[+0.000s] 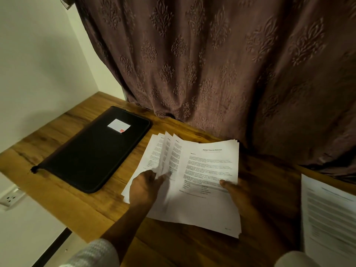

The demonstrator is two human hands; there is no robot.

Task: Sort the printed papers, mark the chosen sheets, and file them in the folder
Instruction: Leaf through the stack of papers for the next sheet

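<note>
The left hand (143, 186) pinches fanned sheets of the white printed paper stack (202, 180); the right hand (238, 191) grips its edge beside a black zipped folder (92, 153).

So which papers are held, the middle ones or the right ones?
The fanned middle stack: left hand and right hand hold it; the right sheet lies untouched.

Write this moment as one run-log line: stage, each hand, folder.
stage: sorting | left hand: pinches fanned sheets of paper stack | right hand: holds stack's right edge | folder: closed, on desk left of stack
</note>
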